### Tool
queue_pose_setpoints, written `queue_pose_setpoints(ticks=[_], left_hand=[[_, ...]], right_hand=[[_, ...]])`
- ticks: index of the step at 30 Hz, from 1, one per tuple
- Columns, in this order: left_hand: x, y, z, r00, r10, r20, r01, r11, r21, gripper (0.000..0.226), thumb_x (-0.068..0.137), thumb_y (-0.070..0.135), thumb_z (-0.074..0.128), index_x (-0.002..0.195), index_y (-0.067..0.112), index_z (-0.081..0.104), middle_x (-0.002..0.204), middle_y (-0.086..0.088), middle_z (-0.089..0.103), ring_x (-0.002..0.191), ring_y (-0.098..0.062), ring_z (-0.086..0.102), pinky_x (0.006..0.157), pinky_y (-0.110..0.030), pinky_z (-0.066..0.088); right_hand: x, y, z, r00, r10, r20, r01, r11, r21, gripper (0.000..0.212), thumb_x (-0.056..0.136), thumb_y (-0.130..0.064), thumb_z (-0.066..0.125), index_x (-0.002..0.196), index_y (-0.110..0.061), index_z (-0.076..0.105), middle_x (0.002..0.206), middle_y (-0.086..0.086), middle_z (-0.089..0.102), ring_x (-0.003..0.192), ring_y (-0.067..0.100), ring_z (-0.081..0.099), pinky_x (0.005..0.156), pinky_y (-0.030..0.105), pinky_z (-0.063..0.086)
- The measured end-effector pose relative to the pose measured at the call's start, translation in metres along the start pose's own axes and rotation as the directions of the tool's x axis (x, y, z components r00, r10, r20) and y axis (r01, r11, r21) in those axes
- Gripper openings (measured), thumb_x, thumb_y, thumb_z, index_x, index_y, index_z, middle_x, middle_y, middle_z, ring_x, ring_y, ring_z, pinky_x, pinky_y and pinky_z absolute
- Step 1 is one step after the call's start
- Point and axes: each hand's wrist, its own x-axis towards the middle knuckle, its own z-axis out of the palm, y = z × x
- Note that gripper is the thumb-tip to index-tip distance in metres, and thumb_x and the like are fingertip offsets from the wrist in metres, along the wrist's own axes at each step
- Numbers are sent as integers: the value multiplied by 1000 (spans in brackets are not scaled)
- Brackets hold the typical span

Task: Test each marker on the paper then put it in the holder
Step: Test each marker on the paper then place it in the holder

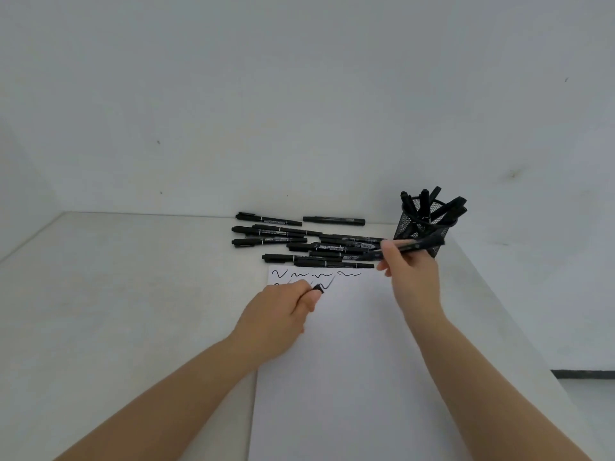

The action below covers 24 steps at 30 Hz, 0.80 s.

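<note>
A white sheet of paper (349, 361) lies on the table with several black squiggles (316, 276) along its far edge. My right hand (411, 271) grips a black marker (426, 243) above the paper's far right corner, its far end reaching toward the black mesh holder (412, 227). The holder stands at the back right with several markers (432, 202) in it. My left hand (283, 314) rests on the paper's left edge and pinches a small black cap (317, 287). Several black markers (299, 241) lie in a pile beyond the paper.
The white table (133, 294) meets a white wall at the back. Its right edge (519, 314) runs diagonally just past the holder. A dark strip (582, 374) shows low on the right beyond the table.
</note>
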Motion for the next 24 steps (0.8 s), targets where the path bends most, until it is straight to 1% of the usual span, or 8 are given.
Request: queue_pose_setpoints(ticks=[2,4,6,9,11,15,19,24], left_hand=[[7,8,8,995,80,50,-81,997,13,30,95,40,33,74,23,46,58,5,58,65,-12,54,63,-30,41],[11,8,15,987,137,81,-140,990,33,29,96,38,34,75,20,45,59,7,51,67,-17,51,62,-32,37],[13,3,18,985,155,78,-158,987,33,28,96,36,36,76,20,45,59,9,45,64,-16,45,59,-31,31],[14,-3,17,984,166,70,-165,986,-25,28,96,35,37,74,20,46,54,10,44,57,-10,45,60,-31,36],[14,-2,17,980,181,79,-181,984,-11,28,96,35,37,77,17,48,55,10,44,59,-12,46,61,-31,36],[14,-1,17,980,184,81,-182,983,-23,27,96,34,38,73,22,43,53,11,43,56,-5,43,57,-29,31],[14,-1,16,980,175,90,-173,984,-30,27,96,33,38,71,25,41,52,11,43,54,-2,44,57,-28,32],[14,0,16,981,171,89,-169,985,-31,31,96,33,37,65,29,36,51,11,44,55,-3,45,58,-29,34]], right_hand=[[-3,-2,13,997,-4,72,5,1000,-18,12,86,-20,60,75,-16,59,57,0,60,43,-4,50,50,10,40],[-6,5,20,995,-2,95,5,999,-33,11,86,-17,59,76,-15,57,57,1,60,45,-3,51,56,16,42],[-7,16,18,997,3,75,0,999,-46,11,85,-17,58,74,-18,55,56,0,59,47,0,52,59,22,42],[-4,24,15,998,3,60,1,999,-54,12,83,-18,57,72,-22,54,52,-5,58,51,4,55,60,26,44],[-3,26,17,995,-14,95,23,995,-95,12,83,-19,57,72,-24,54,50,-6,58,52,5,56,62,28,47],[-3,28,22,979,-58,196,101,972,-214,9,83,-26,58,74,-25,56,53,-6,61,55,5,57,61,24,45],[-2,28,19,985,-84,148,117,965,-233,17,82,-22,56,67,-29,52,56,-5,58,55,7,52,52,12,38],[-4,26,16,990,-87,107,111,964,-241,19,83,-19,56,68,-28,48,53,-8,50,48,3,44,48,12,35]])
